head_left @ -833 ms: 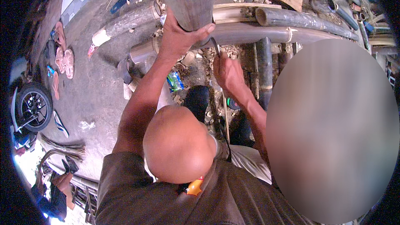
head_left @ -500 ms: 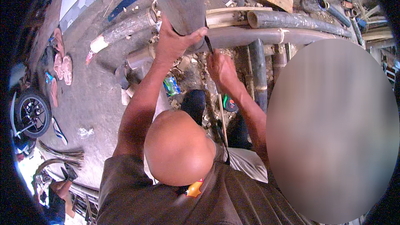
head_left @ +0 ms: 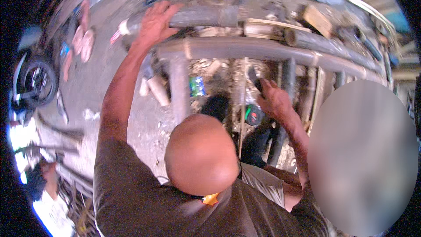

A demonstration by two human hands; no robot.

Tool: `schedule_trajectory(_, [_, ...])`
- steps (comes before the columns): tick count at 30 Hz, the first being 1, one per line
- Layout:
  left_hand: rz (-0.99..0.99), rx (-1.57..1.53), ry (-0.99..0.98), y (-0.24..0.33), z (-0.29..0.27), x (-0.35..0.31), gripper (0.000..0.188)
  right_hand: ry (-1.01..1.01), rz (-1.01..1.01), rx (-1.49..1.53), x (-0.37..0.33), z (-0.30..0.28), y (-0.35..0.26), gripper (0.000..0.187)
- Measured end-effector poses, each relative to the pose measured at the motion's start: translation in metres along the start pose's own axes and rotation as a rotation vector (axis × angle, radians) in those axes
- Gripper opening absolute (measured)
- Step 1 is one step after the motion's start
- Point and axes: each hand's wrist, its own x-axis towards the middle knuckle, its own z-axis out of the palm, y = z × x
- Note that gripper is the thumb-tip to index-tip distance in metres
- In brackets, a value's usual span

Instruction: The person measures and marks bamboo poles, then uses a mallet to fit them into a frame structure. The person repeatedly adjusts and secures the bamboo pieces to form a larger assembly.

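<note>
A thick grey-brown bamboo pole lies crosswise near the top. My left hand is on its left end, fingers over the top and thumb on the near side. My right hand is closed round a knife, whose dark blade points up and left. The knife is above the gaps of a bamboo frame, apart from its poles. Below that hand a round black-and-green object lies among wood chips. Motion blurs both hands somewhat.
Another bamboo pole and a wooden block lie at the back right. A green-and-blue packet rests inside the frame. Pink sandals and a motorbike wheel are on the left. A large blurred oval covers the right side.
The bamboo pole has gone from upright to lying crosswise, and my left hand has moved left with it. My right hand and the knife have moved off it, right and downward. The view has shifted.
</note>
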Motion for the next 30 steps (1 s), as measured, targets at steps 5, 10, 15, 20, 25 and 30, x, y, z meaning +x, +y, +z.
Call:
schedule_trajectory(5, [-0.157, 0.101, -0.176, -0.038, 0.01, -0.041, 0.084, 0.046, -0.172, -0.133, -0.002, 0.005, 0.016, 0.056])
schedule_trajectory(10, [-0.133, 0.066, 0.034, -0.047, 0.004, -0.061, 0.08, 0.073, -0.319, -0.298, 0.02, -0.013, -0.014, 0.049])
schedule_trajectory(15, [0.017, -0.394, -0.059, 0.096, 0.001, -0.049, 0.083, 0.117, -0.433, -0.354, 0.045, -0.03, -0.05, 0.042])
schedule_trajectory(20, [-0.071, -0.793, -0.295, 0.182, -0.015, -0.059, 0.086, 0.248, -0.666, -0.367, 0.051, -0.041, -0.078, 0.041])
schedule_trajectory(25, [-0.152, -0.637, -0.249, 0.186, 0.011, -0.069, 0.072, 0.199, -0.662, -0.349, 0.046, -0.036, -0.074, 0.041])
schedule_trajectory(30, [-0.14, -0.431, -0.13, 0.188, 0.019, -0.067, 0.049, 0.293, -0.673, -0.382, 0.04, -0.05, -0.051, 0.046])
